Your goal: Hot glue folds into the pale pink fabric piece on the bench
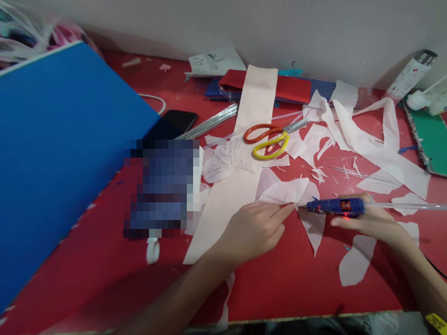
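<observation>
My right hand [375,222] is wrapped round a dark blue hot glue gun [335,206] with a small red light. A clear glue stick [408,205] runs out of its back end. The nozzle points left and meets a pale pink paper piece [312,228], cut into petal-like points. From the other side, my left hand [256,228] pinches that piece close to the nozzle; its thumb is partly hidden. Just beyond lie scissors [268,142] with one red and one yellow handle, resting partly on a long pale strip [223,209].
Paper scraps [370,135] and thin wires [366,174] lie across the red table [265,288]. At left are a large blue board [70,153], a black phone [174,123] and a bundle of silvery rods [213,121]. A white patterned bottle [412,77] stands against the wall.
</observation>
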Motion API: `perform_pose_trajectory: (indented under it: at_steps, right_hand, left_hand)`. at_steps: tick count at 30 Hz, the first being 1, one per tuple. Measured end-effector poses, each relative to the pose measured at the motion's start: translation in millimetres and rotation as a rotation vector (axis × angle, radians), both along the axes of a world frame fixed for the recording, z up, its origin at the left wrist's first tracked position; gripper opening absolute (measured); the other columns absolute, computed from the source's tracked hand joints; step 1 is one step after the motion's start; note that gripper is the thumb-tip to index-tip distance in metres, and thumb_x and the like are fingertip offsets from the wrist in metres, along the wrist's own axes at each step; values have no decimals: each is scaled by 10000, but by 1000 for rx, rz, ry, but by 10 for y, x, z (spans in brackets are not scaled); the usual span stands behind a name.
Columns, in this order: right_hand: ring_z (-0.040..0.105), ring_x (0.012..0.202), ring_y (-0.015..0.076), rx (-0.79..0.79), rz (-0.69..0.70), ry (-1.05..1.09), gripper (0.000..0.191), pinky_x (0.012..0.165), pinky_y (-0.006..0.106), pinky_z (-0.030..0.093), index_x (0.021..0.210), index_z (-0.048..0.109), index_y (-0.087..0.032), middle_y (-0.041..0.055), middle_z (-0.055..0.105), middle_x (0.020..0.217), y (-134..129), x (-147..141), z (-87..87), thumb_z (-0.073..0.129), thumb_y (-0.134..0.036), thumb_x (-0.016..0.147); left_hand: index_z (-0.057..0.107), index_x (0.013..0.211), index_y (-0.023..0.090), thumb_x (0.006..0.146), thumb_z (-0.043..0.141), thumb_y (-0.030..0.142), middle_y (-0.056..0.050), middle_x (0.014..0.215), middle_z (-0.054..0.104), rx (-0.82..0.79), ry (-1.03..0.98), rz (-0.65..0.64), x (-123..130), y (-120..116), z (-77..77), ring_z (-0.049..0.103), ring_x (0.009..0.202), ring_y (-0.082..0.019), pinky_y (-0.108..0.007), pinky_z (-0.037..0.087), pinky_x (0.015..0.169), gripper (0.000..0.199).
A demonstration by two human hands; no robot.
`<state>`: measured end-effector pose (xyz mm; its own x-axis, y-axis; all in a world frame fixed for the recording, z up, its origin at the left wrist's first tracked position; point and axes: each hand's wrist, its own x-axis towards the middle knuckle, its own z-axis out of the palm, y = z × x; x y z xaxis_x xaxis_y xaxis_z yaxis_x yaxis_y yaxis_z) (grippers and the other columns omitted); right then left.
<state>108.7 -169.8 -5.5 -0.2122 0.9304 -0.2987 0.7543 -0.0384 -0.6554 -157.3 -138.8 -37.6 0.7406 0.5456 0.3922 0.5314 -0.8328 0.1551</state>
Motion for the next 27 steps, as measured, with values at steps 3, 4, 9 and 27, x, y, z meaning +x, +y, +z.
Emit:
perform_pose_trajectory:
  at_steps: [3,4,9,27]
  right_hand:
    - [548,596,137,-17,4,17,294,511,244,407,712,632,-195,-9,621,637,6,-7,14,637,-489,718]
    - [550,599,138,-24,4,24,293,507,243,406,717,635,-195,-8,623,638,8,-9,19,636,-488,719]
    - [532,574,137,6,13,6,281,501,254,401,683,617,-208,-13,605,619,15,-16,15,633,-486,721]
    - [529,562,133,54,26,-25,291,486,258,382,680,633,-203,-3,627,624,20,0,-50,638,-493,714]
  left_hand:
    - [652,1019,136,814,359,132,-25,694,688,-8,9,4,-4,2,2,642,610,-158,-272,497,548,358]
    - [651,1025,138,814,359,134,-27,701,691,-14,14,6,-6,2,2,644,615,-157,-272,498,551,360]
    - [647,1040,138,816,357,136,-27,712,695,-30,22,9,-7,3,-1,647,618,-161,-280,502,551,367]
    - [649,1029,140,809,355,131,-38,739,706,-40,25,10,2,5,11,657,645,-164,-280,519,576,367]
